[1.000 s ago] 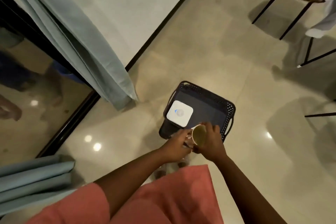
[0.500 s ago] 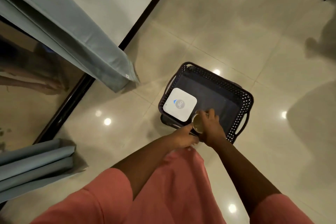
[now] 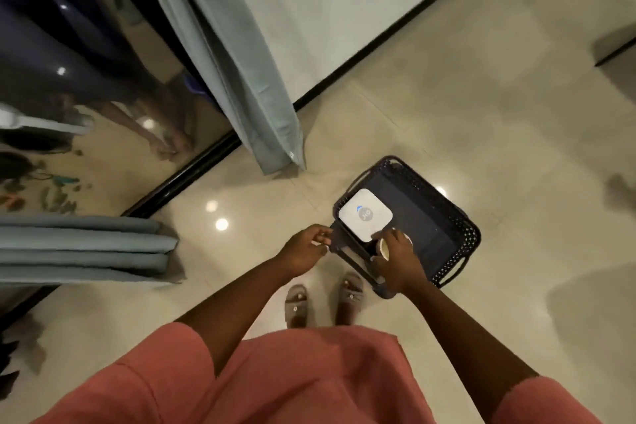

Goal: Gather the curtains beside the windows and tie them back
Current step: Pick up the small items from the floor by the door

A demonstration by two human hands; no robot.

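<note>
The right hand (image 3: 395, 262) hid most of a small roll (image 3: 384, 248); both curtains (image 3: 220, 45) ran off-frame.

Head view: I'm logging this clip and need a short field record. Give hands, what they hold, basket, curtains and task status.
left hand: left hand beside the basket's near corner, fingers curled; whether it pinches anything cannot be told
right hand: right hand over the basket, gripping a small roll
basket: dark perforated basket on the tiled floor, holding a white box
curtains: one blue-grey curtain hangs by the window glass; another curtain panel shows at lower left
task status: neither curtain is touched or tied yet
</note>
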